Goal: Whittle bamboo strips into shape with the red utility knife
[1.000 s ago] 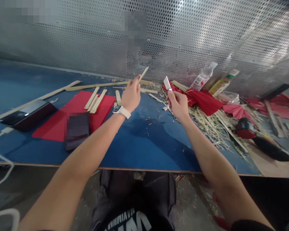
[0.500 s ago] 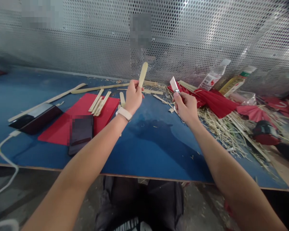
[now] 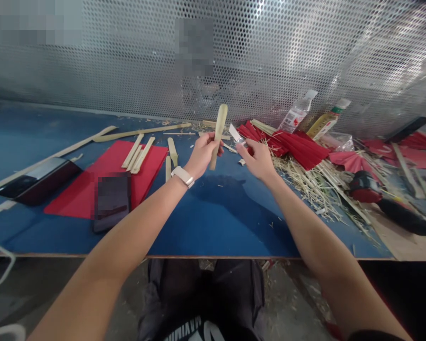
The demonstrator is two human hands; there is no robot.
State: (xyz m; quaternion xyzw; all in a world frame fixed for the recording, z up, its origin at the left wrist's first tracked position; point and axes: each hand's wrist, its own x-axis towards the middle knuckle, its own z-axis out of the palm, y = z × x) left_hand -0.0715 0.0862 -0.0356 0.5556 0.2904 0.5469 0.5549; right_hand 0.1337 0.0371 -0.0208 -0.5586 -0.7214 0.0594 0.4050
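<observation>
My left hand (image 3: 205, 155) is closed around a pale bamboo strip (image 3: 220, 125), which stands nearly upright with its rounded end at the top and its lower end showing below the fingers. To the right, my right hand (image 3: 257, 158) grips a knife (image 3: 237, 134) with its blade angled up and left toward the strip. A small gap separates blade and bamboo. Both hands are held above the blue table (image 3: 213, 222). Beside my left wrist lie short bamboo pieces (image 3: 172, 150).
On the left, a red sheet (image 3: 74, 194) bears several bamboo strips (image 3: 137, 154) and a phone (image 3: 110, 201); a dark device (image 3: 39, 177) with a white cable lies beyond. At right are red folded fabric (image 3: 300, 149), bamboo shavings (image 3: 305, 184), two bottles (image 3: 298, 112) and a red-black tool (image 3: 365, 187).
My right hand with the knife has come nearer to my left hand. The bamboo strip has turned more upright, and its lower end now shows. The view has shifted slightly right.
</observation>
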